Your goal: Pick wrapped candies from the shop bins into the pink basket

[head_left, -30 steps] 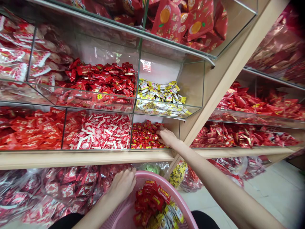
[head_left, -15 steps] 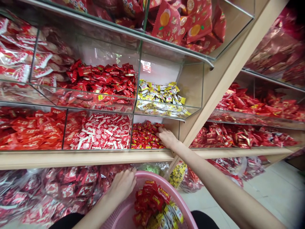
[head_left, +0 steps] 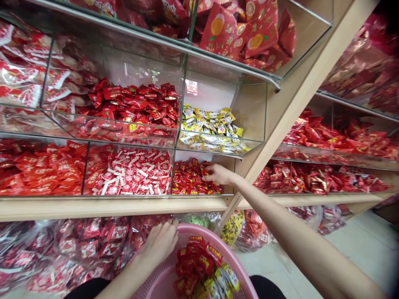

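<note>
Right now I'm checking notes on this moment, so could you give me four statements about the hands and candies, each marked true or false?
1. The right hand is at the small red candies. True.
2. Both hands are at the shelf. False: the left hand is at the rim of the pink basket.
3. Only red packets are in the basket. False: red packets and yellow-and-white packets lie there.
4. Yellow-and-white candies lie one level above the small red candies. True.
</note>
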Motion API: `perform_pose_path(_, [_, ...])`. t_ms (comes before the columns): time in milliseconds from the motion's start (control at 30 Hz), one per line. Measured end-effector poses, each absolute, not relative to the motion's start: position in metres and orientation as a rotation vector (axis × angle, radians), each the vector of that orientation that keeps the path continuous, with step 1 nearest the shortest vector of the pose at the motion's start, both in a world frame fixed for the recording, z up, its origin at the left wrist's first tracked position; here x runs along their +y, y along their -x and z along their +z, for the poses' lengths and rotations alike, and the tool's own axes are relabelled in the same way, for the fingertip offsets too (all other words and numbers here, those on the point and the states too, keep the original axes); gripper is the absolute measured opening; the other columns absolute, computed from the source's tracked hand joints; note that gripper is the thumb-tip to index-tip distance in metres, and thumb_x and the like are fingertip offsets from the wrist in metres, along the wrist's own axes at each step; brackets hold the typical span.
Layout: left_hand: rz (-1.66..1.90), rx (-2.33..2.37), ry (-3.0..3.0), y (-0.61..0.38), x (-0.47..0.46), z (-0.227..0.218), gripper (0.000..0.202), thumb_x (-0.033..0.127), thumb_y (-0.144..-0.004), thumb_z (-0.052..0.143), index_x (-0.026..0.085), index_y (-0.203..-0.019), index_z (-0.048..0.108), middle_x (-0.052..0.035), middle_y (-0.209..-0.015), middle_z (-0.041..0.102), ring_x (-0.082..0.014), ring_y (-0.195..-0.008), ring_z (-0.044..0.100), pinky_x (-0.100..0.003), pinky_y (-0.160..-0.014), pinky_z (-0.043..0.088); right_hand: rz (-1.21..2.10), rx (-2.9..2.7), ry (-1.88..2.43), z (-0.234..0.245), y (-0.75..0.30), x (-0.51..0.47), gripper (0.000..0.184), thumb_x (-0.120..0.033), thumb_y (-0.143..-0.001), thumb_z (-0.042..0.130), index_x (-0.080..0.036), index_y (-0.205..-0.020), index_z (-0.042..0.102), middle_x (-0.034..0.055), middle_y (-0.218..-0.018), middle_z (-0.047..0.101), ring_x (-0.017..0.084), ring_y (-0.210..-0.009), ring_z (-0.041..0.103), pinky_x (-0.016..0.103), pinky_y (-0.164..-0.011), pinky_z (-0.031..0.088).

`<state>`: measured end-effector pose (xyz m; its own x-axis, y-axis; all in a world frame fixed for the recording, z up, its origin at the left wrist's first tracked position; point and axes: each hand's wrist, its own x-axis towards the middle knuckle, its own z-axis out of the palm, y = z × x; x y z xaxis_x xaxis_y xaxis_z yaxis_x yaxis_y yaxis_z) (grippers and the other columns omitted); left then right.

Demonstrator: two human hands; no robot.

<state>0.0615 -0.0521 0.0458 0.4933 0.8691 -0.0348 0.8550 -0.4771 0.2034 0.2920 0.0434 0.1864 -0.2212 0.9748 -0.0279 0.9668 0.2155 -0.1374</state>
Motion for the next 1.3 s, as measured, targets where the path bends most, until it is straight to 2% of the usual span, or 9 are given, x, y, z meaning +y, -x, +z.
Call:
perform_pose_path(133, [0.105,1.482,-2.541,-0.062,-0.052,0.047,0.030,0.023,-0.089,0.032,0.019,-0.110,0.053,-0.0110,-0.103,0.062,-0.0221,-0.094,0.060,-0.035,-0.081,0.045,0.634,-2.142,2.201,0.194,-0.283,0.040,0.021,-0.032,-0.072,0.063,-0.013,-0.064,0.058,-0.0014,-0.057,0.056,0.009,-0.052,0.049,0.020,-0.049,0.037])
perform_pose_path(233, [0.098,1.481,-2.546,-0.062,-0.052,0.047,0.031,0.023,-0.089,0.032,0.018,-0.112,0.052,-0.0112,-0.104,0.062,-0.0219,-0.093,0.060,-0.035,-0.081,0.046,0.701,-2.039,2.362,0.187,-0.275,0.043,0.020,-0.027,-0.070,0.063,-0.012,-0.058,0.058,-0.0005,-0.046,0.053,0.010,-0.042,0.047,0.022,-0.044,0.038])
perform_pose_path(300, [0.100,1.478,-2.548,-0.062,-0.052,0.046,0.031,0.023,-0.089,0.032,0.018,-0.112,0.052,-0.0111,-0.104,0.062,-0.0216,-0.094,0.060,-0.035,-0.081,0.045,0.683,-1.976,2.466,0.180,-0.272,0.048,0.018,-0.025,-0.068,0.064,-0.010,-0.061,0.060,0.0017,-0.043,0.053,0.013,-0.039,0.048,0.025,-0.042,0.040])
perform_pose_path(400, [0.112,1.473,-2.544,-0.061,-0.052,0.046,0.031,0.022,-0.088,0.033,0.019,-0.111,0.053,-0.0107,-0.104,0.062,-0.0215,-0.094,0.060,-0.034,-0.081,0.045,0.627,-1.897,2.552,0.172,-0.269,0.057,0.023,-0.030,-0.067,0.066,-0.008,-0.074,0.064,0.0036,-0.045,0.058,0.015,-0.042,0.054,0.026,-0.044,0.044])
perform_pose_path(533, [0.090,1.452,-2.578,-0.060,-0.052,0.048,0.032,0.021,-0.089,0.032,0.016,-0.112,0.053,-0.0113,-0.103,0.062,-0.0238,-0.093,0.060,-0.037,-0.079,0.046,0.551,-1.850,2.571,0.164,-0.268,0.065,0.034,-0.038,-0.066,0.068,-0.012,-0.088,0.063,0.0023,-0.053,0.062,0.015,-0.047,0.059,0.026,-0.051,0.048])
perform_pose_path(800, [0.054,1.431,-2.643,-0.061,-0.053,0.051,0.033,0.022,-0.090,0.030,0.014,-0.112,0.053,-0.0119,-0.103,0.062,-0.0262,-0.091,0.061,-0.038,-0.075,0.048,0.489,-1.914,2.582,0.156,-0.267,0.068,0.029,-0.038,-0.061,0.070,-0.016,-0.078,0.063,0.0043,-0.057,0.061,0.019,-0.060,0.061,0.026,-0.051,0.045])
perform_pose_path(1000, [0.047,1.435,-2.656,-0.061,-0.053,0.051,0.032,0.022,-0.090,0.029,0.016,-0.111,0.053,-0.0118,-0.105,0.062,-0.0253,-0.092,0.061,-0.037,-0.076,0.048,0.548,-1.957,2.563,0.157,-0.269,0.064,0.023,-0.033,-0.063,0.068,-0.012,-0.069,0.061,0.0019,-0.050,0.055,0.017,-0.054,0.056,0.025,-0.047,0.042])
perform_pose_path(1300, [0.049,1.443,-2.653,-0.063,-0.052,0.050,0.032,0.021,-0.089,0.032,0.014,-0.112,0.053,-0.0118,-0.105,0.062,-0.0263,-0.091,0.062,-0.040,-0.077,0.050,0.668,-1.888,2.492,0.166,-0.270,0.055,0.020,-0.024,-0.063,0.067,-0.016,-0.071,0.051,-0.0062,-0.047,0.044,0.010,-0.044,0.044,0.021,-0.042,0.036])
